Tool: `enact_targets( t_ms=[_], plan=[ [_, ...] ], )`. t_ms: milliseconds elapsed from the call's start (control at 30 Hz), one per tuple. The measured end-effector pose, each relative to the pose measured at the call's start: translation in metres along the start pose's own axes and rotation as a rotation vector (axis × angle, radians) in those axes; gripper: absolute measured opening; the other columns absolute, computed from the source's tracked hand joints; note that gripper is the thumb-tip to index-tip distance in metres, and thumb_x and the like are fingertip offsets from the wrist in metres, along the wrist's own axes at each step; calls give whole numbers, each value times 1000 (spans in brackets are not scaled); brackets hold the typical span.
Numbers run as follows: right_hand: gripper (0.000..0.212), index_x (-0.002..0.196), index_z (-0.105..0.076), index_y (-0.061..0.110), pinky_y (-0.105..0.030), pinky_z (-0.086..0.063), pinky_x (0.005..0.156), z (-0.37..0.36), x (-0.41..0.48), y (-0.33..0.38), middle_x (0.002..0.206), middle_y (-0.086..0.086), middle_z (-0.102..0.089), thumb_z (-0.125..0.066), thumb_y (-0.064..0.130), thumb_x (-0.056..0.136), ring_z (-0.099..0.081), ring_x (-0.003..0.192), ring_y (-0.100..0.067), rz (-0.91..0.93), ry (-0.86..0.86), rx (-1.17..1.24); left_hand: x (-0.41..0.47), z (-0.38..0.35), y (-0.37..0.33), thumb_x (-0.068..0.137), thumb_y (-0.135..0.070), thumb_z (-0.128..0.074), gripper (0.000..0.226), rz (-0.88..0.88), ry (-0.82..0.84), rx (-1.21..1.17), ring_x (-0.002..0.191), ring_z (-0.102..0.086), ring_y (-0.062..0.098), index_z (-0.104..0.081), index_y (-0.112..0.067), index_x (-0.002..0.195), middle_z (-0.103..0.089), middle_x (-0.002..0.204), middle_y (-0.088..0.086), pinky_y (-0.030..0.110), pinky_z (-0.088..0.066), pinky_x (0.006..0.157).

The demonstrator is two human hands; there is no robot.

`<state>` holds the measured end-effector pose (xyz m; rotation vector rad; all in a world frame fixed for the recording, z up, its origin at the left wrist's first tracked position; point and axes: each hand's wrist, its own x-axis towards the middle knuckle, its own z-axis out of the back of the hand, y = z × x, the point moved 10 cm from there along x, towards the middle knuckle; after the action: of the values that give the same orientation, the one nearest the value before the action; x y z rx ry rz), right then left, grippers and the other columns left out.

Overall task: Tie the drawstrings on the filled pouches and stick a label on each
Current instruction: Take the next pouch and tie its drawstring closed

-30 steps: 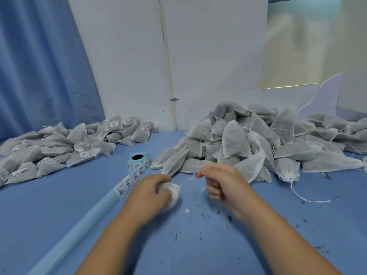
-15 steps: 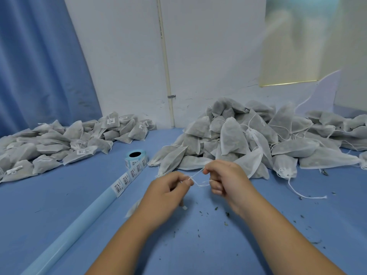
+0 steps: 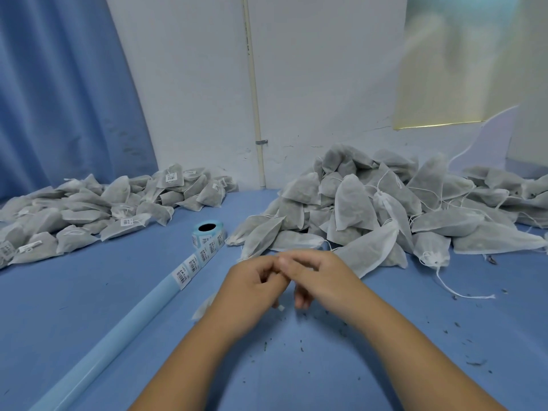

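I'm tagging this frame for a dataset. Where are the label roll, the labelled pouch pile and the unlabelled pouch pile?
label roll [image 3: 207,240], head view, on its label-wrapped side wall.
labelled pouch pile [image 3: 86,215], head view, on a pouch mid-pile.
unlabelled pouch pile [image 3: 353,200], head view, on the tall front pouch.

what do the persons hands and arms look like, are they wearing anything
The left hand and right hand are bare: no gloves, and no ring shows. The left forearm and right forearm are bare to the frame edge, with no sleeve, watch or bracelet in view. The fingertips are blurred.
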<state>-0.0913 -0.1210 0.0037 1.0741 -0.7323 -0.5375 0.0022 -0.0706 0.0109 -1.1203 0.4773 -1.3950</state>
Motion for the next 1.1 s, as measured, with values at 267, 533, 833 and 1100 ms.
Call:
enact_targets(
  t_ms=[267,533,833,1100],
  plan=[
    [35,65,-65,25,-22,-40,54,0,-4,-17,53,9,-53,-52,38,95,-44,48,-8,-168,102,-181,2,-1,16,94,-29,-61,28,113,52,183,43,-39,2,-60,-15,69,-56,51,-9,12,-31,43],
    [17,72,-72,28,-20,-34,52,9,-3,-17,48,17,-47,-64,33,87,-38,45,-1,-123,71,-360,-1,11,24,95,-41,-58,37,203,80,245,51,-55,4,-61,-20,65,-68,61,-12,13,-39,44],
    [20,69,-69,30,-14,-34,50,22,-2,5,52,15,-48,-65,21,86,-40,48,-1,68,-197,-223,-2,8,13,94,-35,-61,29,158,128,174,61,-61,3,-71,-22,69,-72,71,-10,20,-46,61],
    [23,70,-67,26,-14,-32,51,1,-7,24,54,15,-48,-60,18,90,-39,51,-3,192,-202,-149,-4,21,-9,79,-25,-66,30,88,-81,-537,61,-60,13,-76,3,88,-63,62,6,18,-52,63]
  ],
)
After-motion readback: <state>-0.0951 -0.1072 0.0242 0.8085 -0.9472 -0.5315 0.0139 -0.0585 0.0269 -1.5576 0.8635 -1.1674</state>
